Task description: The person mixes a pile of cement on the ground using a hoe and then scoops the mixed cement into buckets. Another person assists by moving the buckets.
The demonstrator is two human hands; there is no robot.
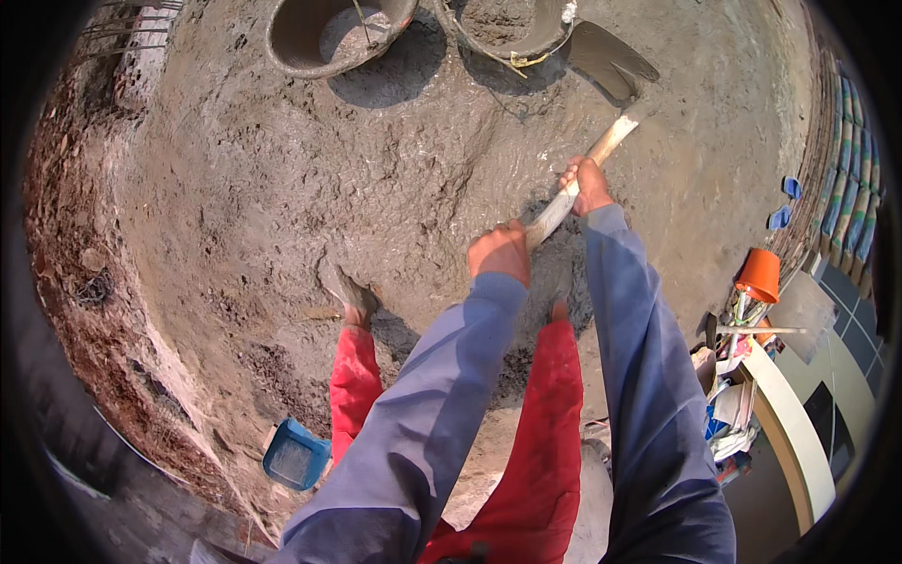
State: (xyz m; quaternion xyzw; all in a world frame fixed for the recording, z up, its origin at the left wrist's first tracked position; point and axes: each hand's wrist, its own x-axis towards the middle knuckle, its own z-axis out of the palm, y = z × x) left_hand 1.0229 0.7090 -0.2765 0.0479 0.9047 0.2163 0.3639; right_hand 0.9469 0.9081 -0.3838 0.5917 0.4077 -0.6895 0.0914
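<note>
While the left hand [500, 252] is gripping the near end of the shovel [613, 139], fingers curled around its wooden handle, the right hand [590, 185] is wrapping its fingers farther up, a spacing probably giving leverage. Beyond, the mud-coated blade [606, 58] is lying low over wet grey mix [404, 169], just beside the right-hand bucket [550, 36].
</note>
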